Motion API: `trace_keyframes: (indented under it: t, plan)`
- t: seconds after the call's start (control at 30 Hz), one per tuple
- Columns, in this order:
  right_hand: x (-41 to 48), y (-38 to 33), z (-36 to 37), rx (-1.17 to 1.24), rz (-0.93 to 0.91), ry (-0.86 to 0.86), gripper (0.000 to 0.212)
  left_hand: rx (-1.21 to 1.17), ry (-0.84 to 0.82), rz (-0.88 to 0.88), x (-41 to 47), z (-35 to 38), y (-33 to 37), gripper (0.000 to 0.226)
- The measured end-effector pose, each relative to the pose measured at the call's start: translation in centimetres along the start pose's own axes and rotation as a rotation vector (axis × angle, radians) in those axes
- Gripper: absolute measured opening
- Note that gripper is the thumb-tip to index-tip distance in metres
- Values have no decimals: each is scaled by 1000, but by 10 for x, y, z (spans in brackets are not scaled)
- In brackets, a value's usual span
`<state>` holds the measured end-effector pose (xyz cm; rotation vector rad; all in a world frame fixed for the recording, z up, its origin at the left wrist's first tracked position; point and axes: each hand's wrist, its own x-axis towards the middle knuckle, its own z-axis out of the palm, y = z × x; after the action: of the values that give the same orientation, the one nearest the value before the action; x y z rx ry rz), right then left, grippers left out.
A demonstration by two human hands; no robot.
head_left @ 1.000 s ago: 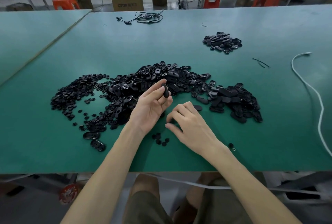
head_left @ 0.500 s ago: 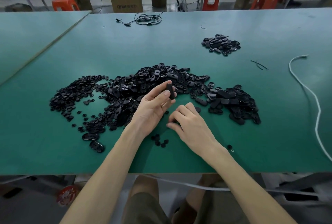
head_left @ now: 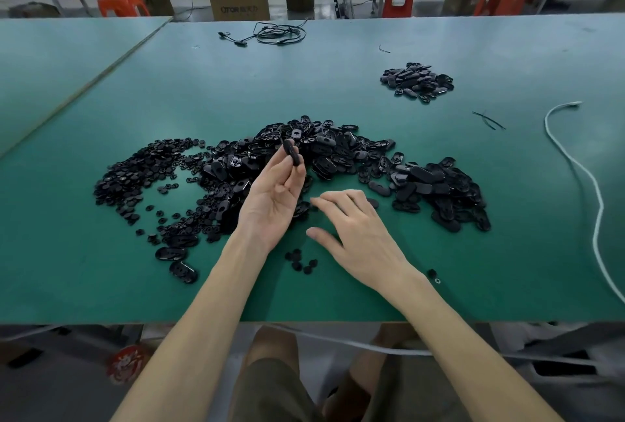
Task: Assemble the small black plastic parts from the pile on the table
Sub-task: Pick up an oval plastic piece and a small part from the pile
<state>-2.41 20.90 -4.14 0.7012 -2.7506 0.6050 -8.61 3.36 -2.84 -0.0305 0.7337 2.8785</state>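
Left hand (head_left: pixel 274 198) is palm up, pinching one oval part (head_left: pixel 291 153) at its fingertips above the pile (head_left: pixel 338 158) — right hand (head_left: pixel 355 232) spread, holding nothing, low over the table (head_left: pixel 101 286).

Black parts (head_left: pixel 338 154) are lying on the plain green table (head_left: pixel 236 83); orange stools (head_left: pixel 123 4) are showing along the top; a white cord (head_left: pixel 582 172) is trailing at right.
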Motion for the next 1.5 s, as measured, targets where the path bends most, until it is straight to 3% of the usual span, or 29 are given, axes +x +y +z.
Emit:
trace_keyframes:
  t: [0.13,0.37,0.57,0.73,1.13,1.23,1.5]
  plan:
    - [0,-1,1,-5,33,-42,50,103,-19,-17,-1,2,-3,33]
    - [-2,-3,0,-46,34,128,8,175,-39,-21,-5,6,-4,30]
    - [-2,-4,-1,-64,26,157,8,279,-134,-60,-8,7,-7,17]
    - [-2,-3,-1,-53,68,142,20,296,-61,-71,-7,8,-10,26]
    - [-1,-4,-3,-48,54,149,9,505,-122,-46,-4,2,-16,40]
    - [0,-3,-4,53,101,193,4,649,-126,-7,-4,2,-23,35]
    - [4,14,-12,710,410,282,13,941,-87,206,-6,3,-30,28]
